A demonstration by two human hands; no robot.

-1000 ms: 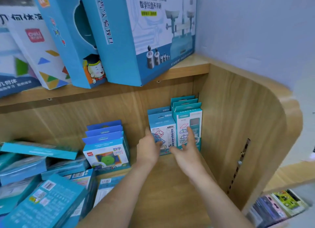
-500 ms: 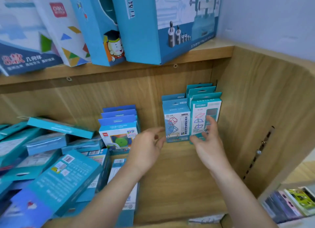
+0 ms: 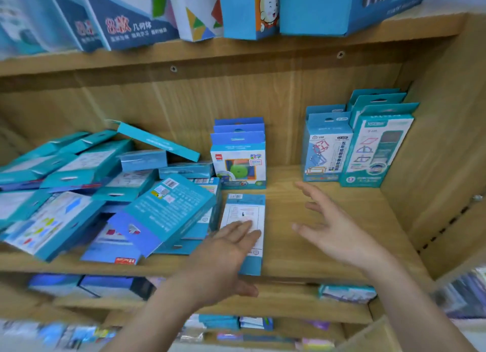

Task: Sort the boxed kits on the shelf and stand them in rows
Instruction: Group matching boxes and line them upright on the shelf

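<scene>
The fingers (image 3: pixel 243 229) of the left hand (image 3: pixel 223 257) are stretched out straight and nothing is gripped by them. They are laid over the lower part of a flat box (image 3: pixel 244 209), which lies face down on the shelf board (image 3: pixel 284 262); if it is really touched cannot be told. The fingers (image 3: pixel 310 191) of the right hand (image 3: pixel 339 236) are spread and relaxed above bare wood, and nothing is held.

Just left of the flat box a loose pile of boxed kits (image 3: pixel 105 193) is seen, heaped at many angles up to the front edge. Behind the flat box a dark blue row (image 3: pixel 238 162) is stood upright. Well to the right, a pale blue row (image 3: pixel 326 146) and a teal row (image 3: pixel 378 146) are stood side by side, the teal one in the corner against the side panel (image 3: pixel 434 167). All rows are backed by the wooden back panel (image 3: pixel 184 101).

Above, large boxes (image 3: pixel 131 17) are carried by the upper shelf (image 3: pixel 236 51). Below, lower shelves (image 3: pixel 289 301) with blurred packages are seen.
</scene>
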